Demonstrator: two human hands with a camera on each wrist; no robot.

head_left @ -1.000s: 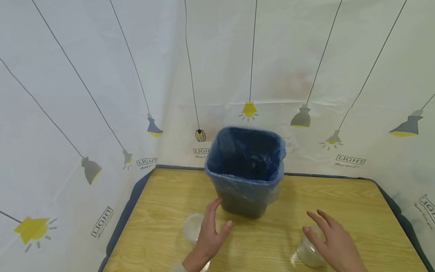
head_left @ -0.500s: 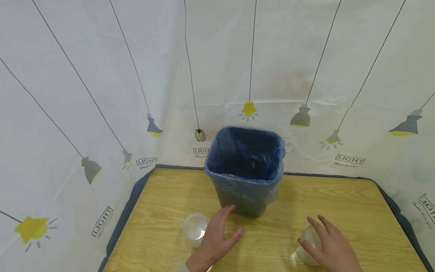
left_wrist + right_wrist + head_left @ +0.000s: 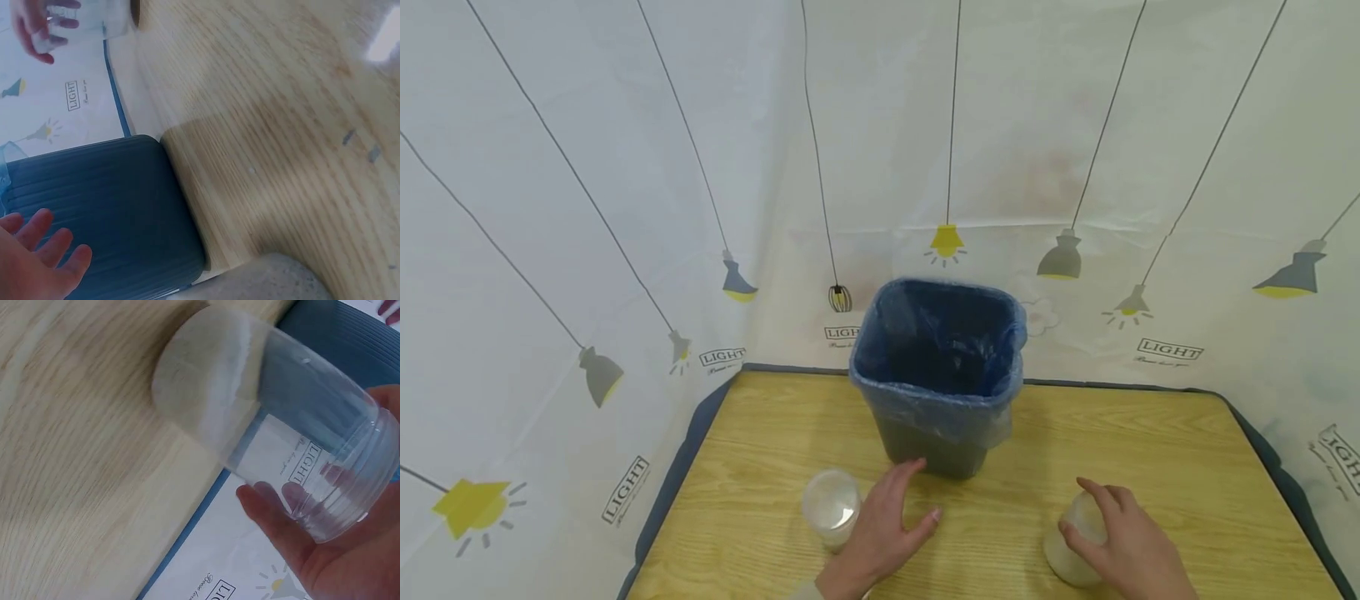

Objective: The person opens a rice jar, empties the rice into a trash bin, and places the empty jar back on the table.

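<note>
The worktop [image 3: 760, 450] shows wood grain with a slight sheen. Near its back edge, the bin [image 3: 112, 194] looks like ribbed, matt plastic; its blue liner [image 3: 936, 408] is thin, crinkled, glossy film. Towards the front edge, the left jar [image 3: 830, 504] and right jar [image 3: 1066, 560] look like clear, glossy plastic. The wall covering [image 3: 880, 158] looks matt, faintly creased.

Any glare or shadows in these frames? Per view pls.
Head: small white highlight on the left clear jar, beside the left hand; left wrist: bright glare patch at upper right on the tabletop, plus shadow beside the bin; right wrist: pale streak on the right clear jar, gripped by the right hand.
</note>
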